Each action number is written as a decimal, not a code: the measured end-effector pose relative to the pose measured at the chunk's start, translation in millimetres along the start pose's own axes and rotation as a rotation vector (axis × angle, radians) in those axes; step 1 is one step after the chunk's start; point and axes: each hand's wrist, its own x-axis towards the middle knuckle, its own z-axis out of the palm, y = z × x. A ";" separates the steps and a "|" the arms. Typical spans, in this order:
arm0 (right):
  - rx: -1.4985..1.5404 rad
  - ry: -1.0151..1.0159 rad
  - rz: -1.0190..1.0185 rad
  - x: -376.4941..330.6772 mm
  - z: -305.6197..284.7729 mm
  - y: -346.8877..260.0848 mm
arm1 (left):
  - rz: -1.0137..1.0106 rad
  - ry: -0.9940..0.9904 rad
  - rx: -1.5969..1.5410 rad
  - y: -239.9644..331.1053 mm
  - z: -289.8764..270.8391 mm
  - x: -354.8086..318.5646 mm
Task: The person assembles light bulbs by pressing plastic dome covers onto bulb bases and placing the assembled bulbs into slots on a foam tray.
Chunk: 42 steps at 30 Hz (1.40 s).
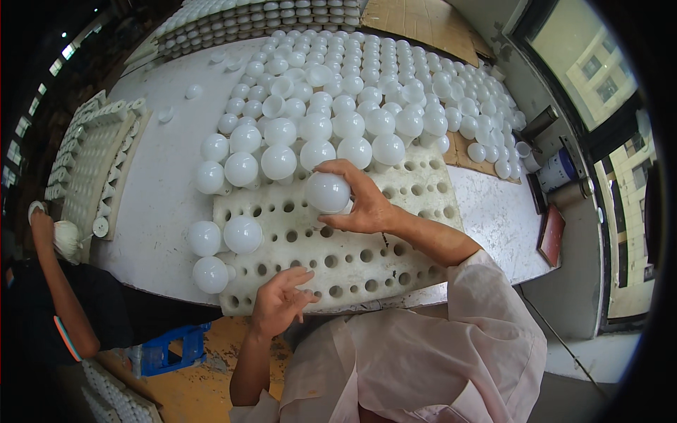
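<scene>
A round white light bulb point(327, 192) sits between the thumb and fingers of my right hand point(369, 206), above a pale foam tray point(307, 248) with rows of round holes. My left hand point(278, 302) hovers over the tray's near edge, its fingers apart and holding nothing. Other white bulbs point(279, 161) stand in the tray's far rows. A few more bulbs point(243, 235) line its left side, some tilted outward. Whether the held bulb touches the tray, I cannot tell.
Many white globes point(381, 63) cover the back of the white table point(151, 183), beside stacked trays point(261, 21). Another tray point(88, 176) with white parts lies left, near a co-worker's hand point(42, 224). A blue crate point(169, 350) is below; a red box point(551, 236) stands right.
</scene>
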 end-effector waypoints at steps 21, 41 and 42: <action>-0.857 -0.154 0.163 195.4 -125.1 115.1 | 0.228 -0.106 0.204 42.7 -24.2 -48.6; -0.857 -0.231 0.203 216.1 -125.2 122.5 | 0.153 0.767 1.232 31.6 -290.8 116.2; -0.674 -0.137 0.139 196.4 -130.7 96.2 | 0.175 0.730 1.219 26.1 -300.2 131.4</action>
